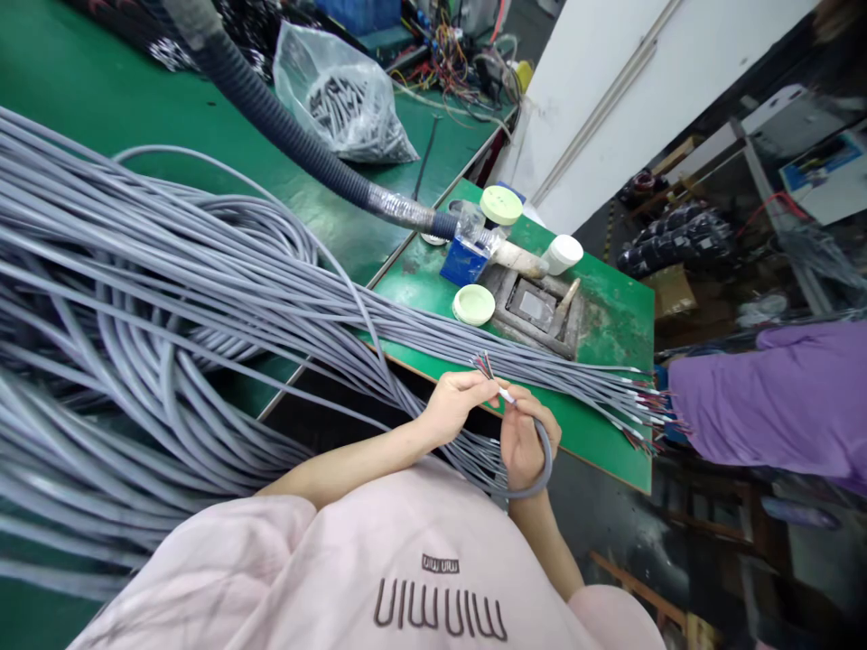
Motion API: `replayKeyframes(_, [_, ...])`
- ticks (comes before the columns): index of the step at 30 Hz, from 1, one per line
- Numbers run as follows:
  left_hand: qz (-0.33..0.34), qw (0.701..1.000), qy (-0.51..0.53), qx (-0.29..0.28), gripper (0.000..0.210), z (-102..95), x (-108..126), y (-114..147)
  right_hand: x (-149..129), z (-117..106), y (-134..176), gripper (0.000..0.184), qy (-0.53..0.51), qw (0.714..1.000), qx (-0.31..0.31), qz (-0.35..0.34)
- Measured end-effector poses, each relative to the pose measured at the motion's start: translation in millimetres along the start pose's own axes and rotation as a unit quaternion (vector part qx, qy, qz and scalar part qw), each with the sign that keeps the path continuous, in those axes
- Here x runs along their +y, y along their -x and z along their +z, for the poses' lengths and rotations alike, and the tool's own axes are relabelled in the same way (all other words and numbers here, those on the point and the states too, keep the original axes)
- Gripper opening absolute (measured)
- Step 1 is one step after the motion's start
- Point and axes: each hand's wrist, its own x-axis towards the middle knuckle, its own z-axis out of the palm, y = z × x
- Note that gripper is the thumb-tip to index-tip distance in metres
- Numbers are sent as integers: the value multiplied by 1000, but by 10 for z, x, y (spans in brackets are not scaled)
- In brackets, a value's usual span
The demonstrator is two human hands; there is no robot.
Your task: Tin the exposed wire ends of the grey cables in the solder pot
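Note:
A grey cable (pixel 544 456) curves up into my right hand (pixel 528 438), whose fingers close round it near a white-wrapped section. My left hand (pixel 461 403) pinches at that same end, where several thin coloured wires (pixel 485 365) fan out beyond the fingertips. Both hands meet in front of my chest, close to the table's front edge. Just behind them a thick bundle of grey cables (pixel 433 329) runs across the tables, with stripped coloured wire ends (pixel 643 406) spread at its right end. More cable ends (pixel 478 451) hang below my left hand.
On the green table (pixel 610 316) stand a dirty square metal pot (pixel 535 307), a pale green lid (pixel 474 305), a white cup (pixel 564 254) and a blue box (pixel 464 260). A ribbed hose (pixel 298 135) reaches over them. A purple-clothed person (pixel 765 397) is at the right.

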Motion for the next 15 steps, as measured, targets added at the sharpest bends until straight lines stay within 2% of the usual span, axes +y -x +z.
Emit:
replayKeyframes(5, [8,1000,0,-9,31,-28,77,5,-28,18,7,13,12,999,-34,-14])
replayKeyframes(12, [36,999,26,17,36,-24,88,-10,-45,50,48,18,1,997,-66,-24])
replayKeyframes(15, [40,999,8,13,34,-30,67,-4,-66,28,48,17,16,998,-58,-18])
